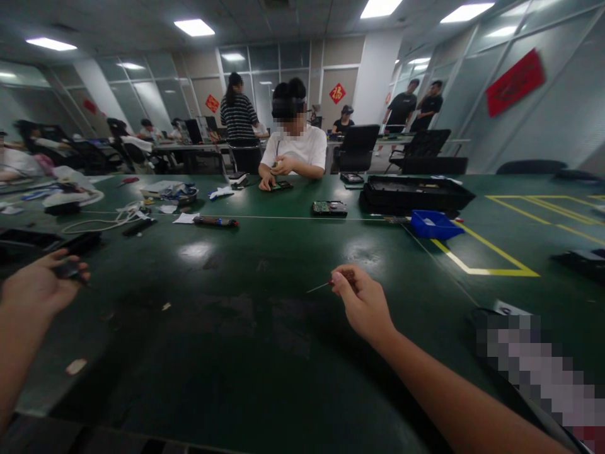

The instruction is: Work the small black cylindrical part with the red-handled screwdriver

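My right hand [362, 299] is closed round the handle of a screwdriver [319, 287] above the middle of the green table. Its thin metal shaft points left, and a bit of red shows where the shaft meets the handle. At the far left my left hand [40, 284] is turned palm up, with its fingers curled about a small dark object [69, 270]. Blur and the fingers hide what kind of thing that is. Neither hand touches the table top as far as I can see.
Across the green table [198, 378] a person in a white shirt [302, 148] handles a circuit board. A hard drive [329, 207], a black tray [416, 194], a blue bin [435, 224] and a dark pen-like tool [216, 221] lie ahead. Cables [111, 221] lie left.
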Tool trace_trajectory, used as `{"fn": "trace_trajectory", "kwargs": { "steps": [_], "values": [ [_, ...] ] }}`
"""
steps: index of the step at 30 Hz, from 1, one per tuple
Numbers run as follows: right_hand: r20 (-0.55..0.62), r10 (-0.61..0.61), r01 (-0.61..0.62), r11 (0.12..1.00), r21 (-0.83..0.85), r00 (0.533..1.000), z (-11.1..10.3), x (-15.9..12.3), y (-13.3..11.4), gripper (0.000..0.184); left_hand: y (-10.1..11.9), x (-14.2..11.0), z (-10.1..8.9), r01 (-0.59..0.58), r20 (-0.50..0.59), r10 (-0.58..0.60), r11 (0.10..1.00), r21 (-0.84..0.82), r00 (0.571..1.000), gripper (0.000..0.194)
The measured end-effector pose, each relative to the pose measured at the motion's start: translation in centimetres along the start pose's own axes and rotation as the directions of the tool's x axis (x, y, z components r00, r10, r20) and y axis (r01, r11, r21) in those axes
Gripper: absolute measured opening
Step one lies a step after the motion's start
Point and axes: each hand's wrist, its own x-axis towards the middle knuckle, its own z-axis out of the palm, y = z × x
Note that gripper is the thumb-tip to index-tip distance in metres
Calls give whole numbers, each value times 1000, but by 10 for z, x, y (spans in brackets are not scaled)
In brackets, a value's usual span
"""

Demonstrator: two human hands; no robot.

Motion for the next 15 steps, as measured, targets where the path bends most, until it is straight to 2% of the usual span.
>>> {"fn": "trace_trajectory", "kwargs": {
  "steps": [2,5,7,9,13,14,15],
  "values": [
    [-5,2,-2,1000,6,1000,0,0,1,23,-5,-11,24,42,-5,-42,999,-4,999,18],
    [-14,8,-8,1000,16,1000,1,0,2,23,-10,-39,62,54,128,-43,995,-85,991,25],
    [-12,13,-13,1000,21,1000,1,0,2,24,-14,-63,89,93,248,-59,987,-128,967,30],
    [-12,21,-20,999,25,1000,1,0,3,24,-18,-91,116,161,374,-88,973,-166,923,29],
    [-14,34,-34,999,32,999,2,0,5,24,-25,-146,166,244,493,-138,957,-158,859,32],
    [-15,33,-33,999,30,999,2,0,5,25,-26,-160,176,272,550,-153,952,-142,821,35],
    [-15,31,-31,999,28,999,2,0,5,25,-26,-174,185,309,631,-174,945,-111,756,38]
  ]
}}
